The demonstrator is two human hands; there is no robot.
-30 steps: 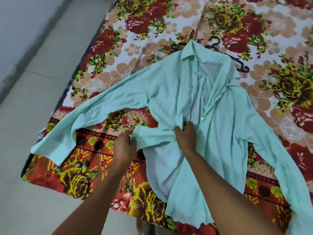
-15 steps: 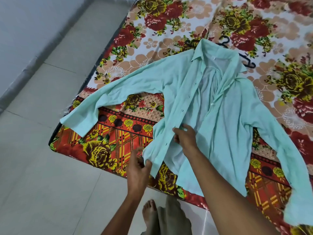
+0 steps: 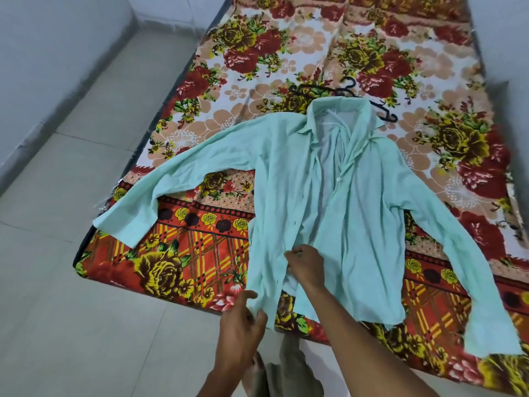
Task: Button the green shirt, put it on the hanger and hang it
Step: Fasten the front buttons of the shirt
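The pale green shirt [image 3: 357, 213] lies face up on the flowered mattress, sleeves spread, its front unbuttoned and parted down the middle. My left hand [image 3: 243, 325] pinches the bottom corner of the shirt's left front panel at the mattress edge. My right hand [image 3: 305, 263] grips the front edge of a panel a little higher, near the middle of the shirt. A black hanger [image 3: 383, 110] lies behind the collar, partly hidden under it.
The mattress with its red and yellow flowered sheet [image 3: 200, 253] lies on a pale tiled floor [image 3: 71, 282]. A grey wall [image 3: 43, 67] runs along the left. My foot and trouser leg [image 3: 283, 368] show just below the mattress edge.
My left hand has drawn the left front panel's hem down to the mattress edge, straightening the panel. The view has pulled back, showing more of the mattress. My right hand holds at mid-front.
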